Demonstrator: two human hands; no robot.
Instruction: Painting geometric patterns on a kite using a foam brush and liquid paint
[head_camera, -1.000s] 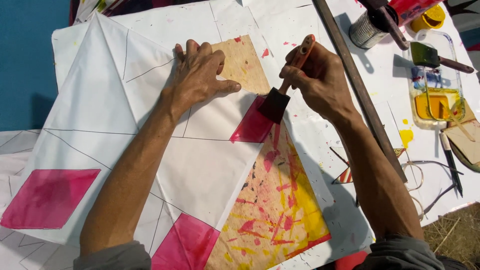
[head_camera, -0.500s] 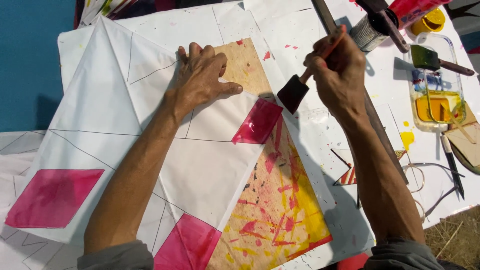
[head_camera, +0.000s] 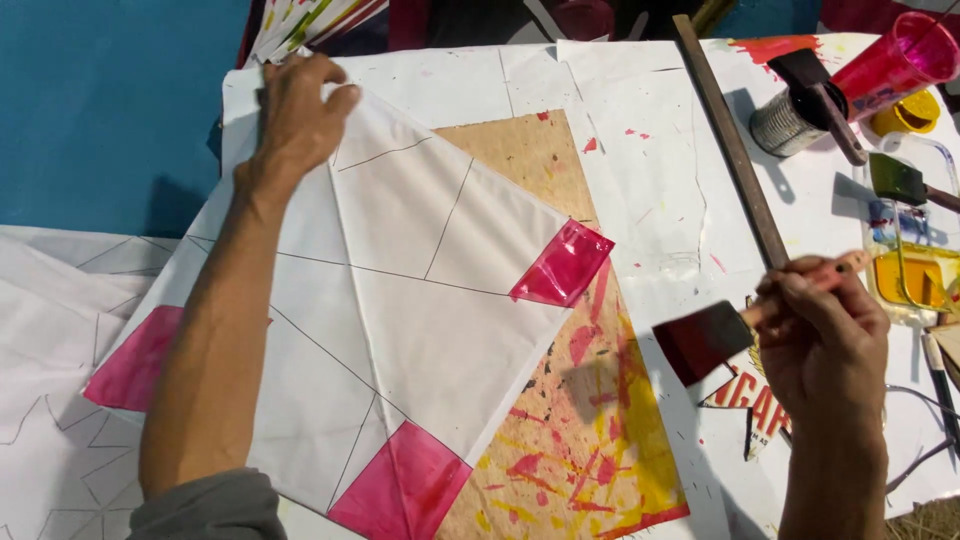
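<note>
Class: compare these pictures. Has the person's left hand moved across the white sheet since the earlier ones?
Yes. The left hand has shifted from beside the brown board to the white sheet's far left corner.
</note>
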